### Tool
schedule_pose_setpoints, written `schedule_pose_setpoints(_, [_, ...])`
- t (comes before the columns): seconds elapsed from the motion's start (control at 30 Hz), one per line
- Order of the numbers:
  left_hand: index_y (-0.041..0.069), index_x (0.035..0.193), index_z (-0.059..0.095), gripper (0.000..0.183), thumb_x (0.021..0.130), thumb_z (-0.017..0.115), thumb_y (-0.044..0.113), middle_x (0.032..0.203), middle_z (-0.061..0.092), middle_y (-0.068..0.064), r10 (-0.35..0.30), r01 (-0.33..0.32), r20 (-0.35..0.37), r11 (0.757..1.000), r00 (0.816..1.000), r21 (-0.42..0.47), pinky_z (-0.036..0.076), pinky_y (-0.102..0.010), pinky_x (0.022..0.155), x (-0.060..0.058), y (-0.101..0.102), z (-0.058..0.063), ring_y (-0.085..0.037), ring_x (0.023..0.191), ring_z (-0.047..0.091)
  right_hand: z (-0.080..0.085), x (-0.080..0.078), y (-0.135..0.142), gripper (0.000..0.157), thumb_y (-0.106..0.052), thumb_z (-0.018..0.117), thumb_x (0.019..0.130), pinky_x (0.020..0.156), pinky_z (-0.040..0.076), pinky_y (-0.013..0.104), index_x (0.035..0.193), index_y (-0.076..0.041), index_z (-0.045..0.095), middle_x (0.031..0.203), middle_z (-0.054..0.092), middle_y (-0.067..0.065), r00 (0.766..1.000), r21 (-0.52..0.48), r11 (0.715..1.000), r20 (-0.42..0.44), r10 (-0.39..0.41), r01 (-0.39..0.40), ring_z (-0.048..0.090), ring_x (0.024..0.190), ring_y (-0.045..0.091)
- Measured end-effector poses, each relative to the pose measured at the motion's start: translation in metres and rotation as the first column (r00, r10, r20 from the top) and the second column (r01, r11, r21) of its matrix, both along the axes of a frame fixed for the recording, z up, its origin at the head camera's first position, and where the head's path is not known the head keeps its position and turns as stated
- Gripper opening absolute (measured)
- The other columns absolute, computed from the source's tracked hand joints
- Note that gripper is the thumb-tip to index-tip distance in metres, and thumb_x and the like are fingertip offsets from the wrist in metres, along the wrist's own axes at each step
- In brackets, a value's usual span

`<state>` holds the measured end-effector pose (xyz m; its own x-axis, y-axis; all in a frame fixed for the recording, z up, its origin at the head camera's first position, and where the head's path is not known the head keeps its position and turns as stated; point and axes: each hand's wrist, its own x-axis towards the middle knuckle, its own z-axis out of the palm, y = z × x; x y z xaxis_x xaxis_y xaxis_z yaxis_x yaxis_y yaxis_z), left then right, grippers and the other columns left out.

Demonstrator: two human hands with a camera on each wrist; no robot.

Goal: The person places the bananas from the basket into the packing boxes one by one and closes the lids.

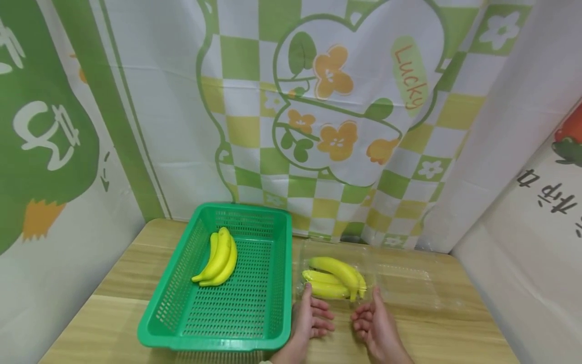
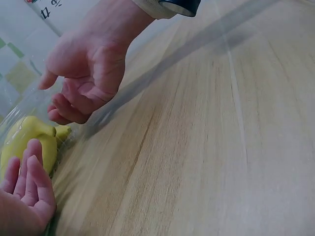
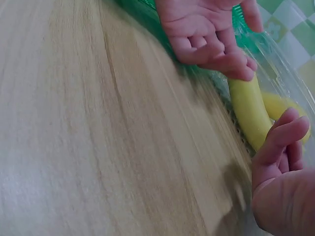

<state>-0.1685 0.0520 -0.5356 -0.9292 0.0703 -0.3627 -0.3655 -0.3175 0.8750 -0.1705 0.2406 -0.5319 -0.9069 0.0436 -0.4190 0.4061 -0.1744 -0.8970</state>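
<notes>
A clear plastic clamshell box (image 1: pixel 336 246) holds several yellow bananas (image 1: pixel 337 267). Its lid (image 1: pixel 409 283) lies folded back to the right. My left hand (image 1: pixel 311 321) is at the box's near left corner, thumb up and fingers loosely bent toward the middle. At the near right corner, my right hand (image 1: pixel 378 323) mirrors it, with the thumb tip beside the box wall. Neither palm holds anything. The right wrist view shows both hands close to the near side of the box, with a banana (image 3: pixel 248 105) visible between them.
Left of the box stands a green plastic basket (image 1: pixel 287 263) with a bunch of bananas (image 1: pixel 223 258) inside. Both sit on a wooden table (image 1: pixel 113 308). A patterned cloth (image 1: pixel 245 116) hangs behind the table, and printed cloth also hangs at both sides.
</notes>
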Motion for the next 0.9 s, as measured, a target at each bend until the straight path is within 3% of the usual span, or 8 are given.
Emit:
schedule_pose_setpoints(0.37, [0.012, 0.079, 0.062, 0.056, 0.114, 0.031, 0.042, 0.07, 0.074, -0.001, 0.075, -0.075, -0.02, 0.997, 0.997, 0.015, 0.05, -0.018, 0.045, -0.0027, 0.0022, -0.0043, -0.008, 0.048, 0.067, -0.002, -0.0042, 0.0047, 0.067, -0.062, 0.026, 0.112, 0.052, 0.049, 0.02, 0.082, -0.013, 0.06, 0.072, 0.066, -0.002, 0.996, 0.064, 0.994, -0.027, -0.089, 0.09, 0.059, 0.057, 0.008])
schedule_pose_setpoints(0.9, [0.017, 0.072, 0.051, 0.051, 0.115, 0.03, 0.036, 0.069, 0.077, -0.007, 0.097, -0.097, -0.058, 0.995, 0.994, 0.003, 0.051, -0.019, 0.044, -0.0023, 0.0043, -0.008, -0.011, 0.047, 0.07, -0.0063, -0.0058, 0.0077, 0.063, -0.049, 0.022, 0.116, 0.053, 0.046, 0.02, 0.078, -0.017, 0.06, 0.07, 0.064, -0.006, 0.998, 0.045, 0.998, -0.04, -0.052, 0.053, 0.056, 0.056, 0.006])
